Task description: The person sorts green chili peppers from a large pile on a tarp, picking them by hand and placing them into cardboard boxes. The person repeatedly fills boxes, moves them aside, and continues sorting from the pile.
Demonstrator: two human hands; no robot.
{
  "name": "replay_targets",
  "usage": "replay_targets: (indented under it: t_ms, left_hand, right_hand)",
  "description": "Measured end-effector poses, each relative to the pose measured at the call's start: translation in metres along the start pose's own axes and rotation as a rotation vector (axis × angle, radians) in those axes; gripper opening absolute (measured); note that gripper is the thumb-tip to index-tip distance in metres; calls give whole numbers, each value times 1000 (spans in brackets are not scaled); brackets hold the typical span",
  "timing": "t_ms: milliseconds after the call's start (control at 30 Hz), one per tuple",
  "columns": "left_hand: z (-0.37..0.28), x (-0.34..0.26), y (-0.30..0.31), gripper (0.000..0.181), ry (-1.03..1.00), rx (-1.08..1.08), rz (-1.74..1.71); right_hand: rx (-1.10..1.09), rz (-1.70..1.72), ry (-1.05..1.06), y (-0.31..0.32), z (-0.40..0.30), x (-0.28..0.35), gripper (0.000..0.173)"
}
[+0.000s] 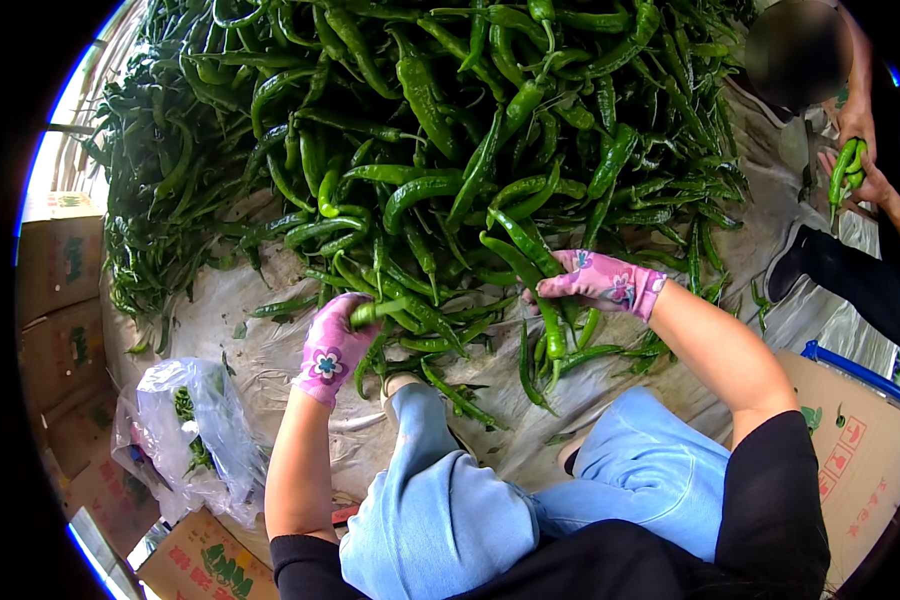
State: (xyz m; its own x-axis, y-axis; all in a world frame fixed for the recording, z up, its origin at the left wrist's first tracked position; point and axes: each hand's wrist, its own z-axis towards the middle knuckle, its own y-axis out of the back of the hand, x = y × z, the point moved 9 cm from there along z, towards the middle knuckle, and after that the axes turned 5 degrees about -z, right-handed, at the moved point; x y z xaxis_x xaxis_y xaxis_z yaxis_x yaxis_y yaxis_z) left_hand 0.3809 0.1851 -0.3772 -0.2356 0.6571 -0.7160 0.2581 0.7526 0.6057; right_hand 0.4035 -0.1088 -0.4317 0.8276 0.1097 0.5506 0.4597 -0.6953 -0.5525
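Wearing a pink flowered glove, my left hand [328, 352] is closed around a green chili pepper [375, 312] whose outer end is blurred. My right hand [604, 282], gloved alike, grips long green chili peppers [523, 261], at least two, between thumb and fingers. Their stem ends hang down towards my knees; its far fingers are partly hidden behind them. Beyond both hands rises a large heap of green chili peppers [427, 97]. Loose chili peppers [457, 401] lie on the pale plastic sheet [221, 300] between my hands and around my feet.
A clear plastic bag [229, 442] with greenery inside stands at left. Printed cardboard boxes [64, 259] are stacked along the left edge. Another cardboard box [862, 465] sits at my right, by a blue bar [855, 369]. A co-worker's hands [862, 124] hold green peppers at upper right.
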Motion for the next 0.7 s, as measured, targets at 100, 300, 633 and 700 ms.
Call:
replay_targets:
  t_ms: [100,300,633,700]
  left_hand:
    - [-20,-37,-25,54,-56,470,188]
    - [-31,-47,-60,62,41,410,-70]
    - [-69,0,-72,52,108,47,-271]
    - [-86,59,-63,31,364,-111,-576]
  right_hand:
    - [-54,52,-25,-17,2,11,37]
    - [11,15,-89,-44,26,-2,30]
    - [0,-882,-15,-106,83,9,34]
    - [-326,-1280,188,-103,99,39,37]
